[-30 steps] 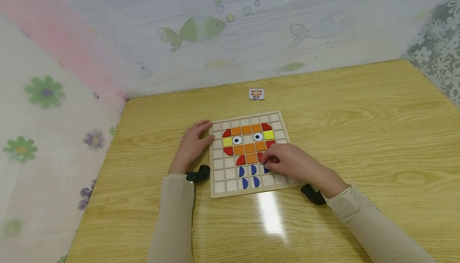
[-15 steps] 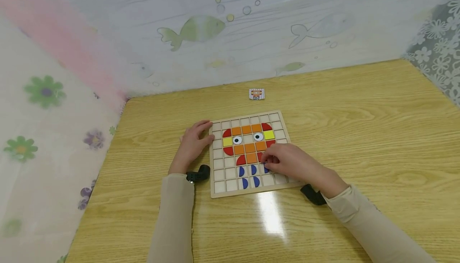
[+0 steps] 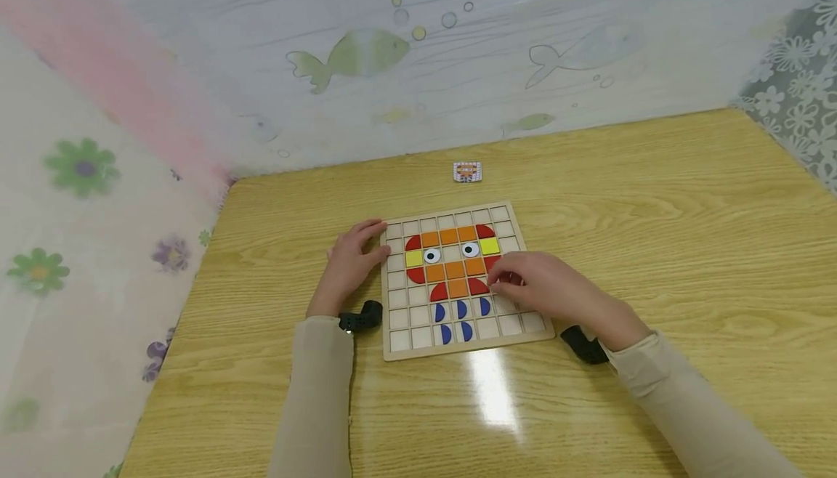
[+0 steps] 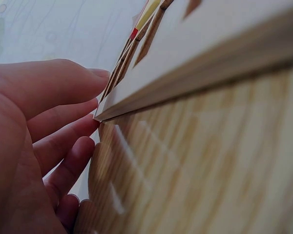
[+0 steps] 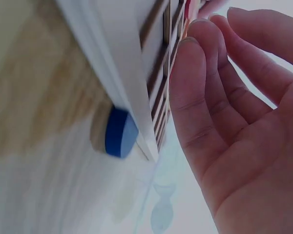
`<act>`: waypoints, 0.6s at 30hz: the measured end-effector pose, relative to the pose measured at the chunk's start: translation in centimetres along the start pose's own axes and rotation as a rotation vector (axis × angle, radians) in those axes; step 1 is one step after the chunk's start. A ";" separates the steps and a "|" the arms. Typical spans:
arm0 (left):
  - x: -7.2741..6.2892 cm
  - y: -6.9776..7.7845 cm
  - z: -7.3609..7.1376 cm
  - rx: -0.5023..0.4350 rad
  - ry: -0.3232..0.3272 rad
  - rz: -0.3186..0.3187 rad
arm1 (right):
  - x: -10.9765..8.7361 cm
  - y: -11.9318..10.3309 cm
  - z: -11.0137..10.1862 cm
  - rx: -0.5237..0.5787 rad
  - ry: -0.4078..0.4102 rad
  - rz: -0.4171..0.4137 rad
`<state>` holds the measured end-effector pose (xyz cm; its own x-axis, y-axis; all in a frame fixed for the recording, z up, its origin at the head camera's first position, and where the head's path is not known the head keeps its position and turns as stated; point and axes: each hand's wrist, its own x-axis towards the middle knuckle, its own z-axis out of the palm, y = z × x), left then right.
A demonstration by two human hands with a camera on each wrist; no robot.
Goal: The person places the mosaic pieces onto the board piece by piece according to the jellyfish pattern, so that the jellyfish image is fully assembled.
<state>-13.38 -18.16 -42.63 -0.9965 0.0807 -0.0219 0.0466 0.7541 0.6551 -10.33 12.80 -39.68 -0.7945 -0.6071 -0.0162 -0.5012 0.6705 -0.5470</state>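
A wooden grid board lies on the table, with orange squares, red quarter-rounds, yellow squares and two eye discs in its cells. Several blue half-circles fill cells in its two lowest rows. My left hand rests against the left edge, thumb and fingertips touching the rim near the far corner. Over the board's right side hovers my right hand, fingers loosely bent. In the right wrist view its thumb and fingers stand apart, with no piece between them.
Beyond the board lies a small printed pattern card. A loose blue piece sits on the table against the board's edge, hidden by my right hand in the head view. A painted wall rises behind the table.
My right hand has drawn back to the right from the rightmost blue half-circle, which now shows whole in its cell with the red piece above. The left hand stays put.
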 end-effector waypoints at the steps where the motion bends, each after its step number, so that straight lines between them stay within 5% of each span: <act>1: 0.0 0.0 0.0 -0.001 0.001 0.000 | 0.0 0.1 -0.2 0.001 -0.001 0.004; 18: 0.0 0.0 0.0 -0.010 -0.014 0.007 | -2.1 4.6 -3.1 0.006 -0.022 0.084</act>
<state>-13.36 -18.22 -42.63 -0.9951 0.0954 -0.0275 0.0532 0.7466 0.6631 -11.98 18.46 -39.57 -0.8261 -0.5577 -0.0805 -0.4307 0.7171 -0.5480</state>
